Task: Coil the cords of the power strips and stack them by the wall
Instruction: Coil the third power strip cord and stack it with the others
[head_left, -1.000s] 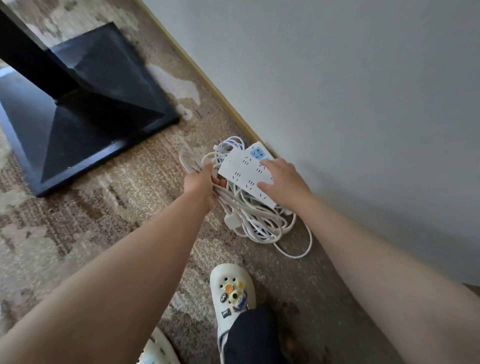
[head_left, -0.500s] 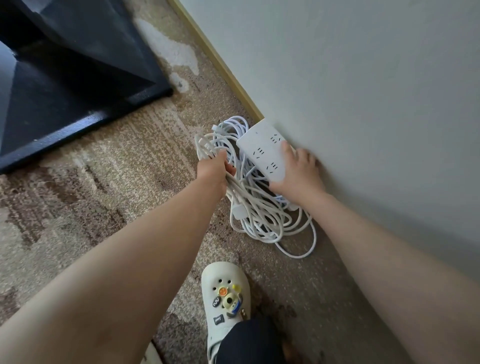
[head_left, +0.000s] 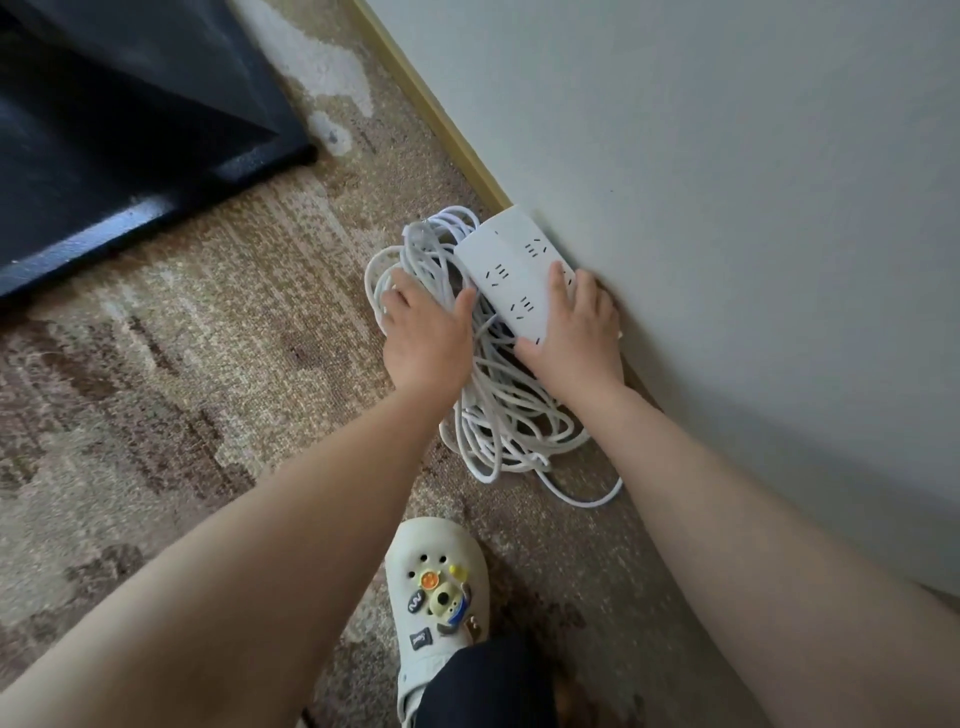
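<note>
A white power strip lies on top of a pile of white coiled cords on the carpet, tight against the wall. My right hand grips the strip's near end, fingers over its wall-side edge and thumb underneath. My left hand rests flat on the coils to the left of the strip, fingers spread, thumb touching the strip's side. Any strips lower in the pile are hidden by cords and hands.
A black stand base fills the upper left. A wooden baseboard runs along the wall. My foot in a white clog stands just below the cords on the brown patterned carpet.
The power strip has been pushed closer against the wall and set on the coils. My left hand has let go of the cord bundle and now lies flat on it.
</note>
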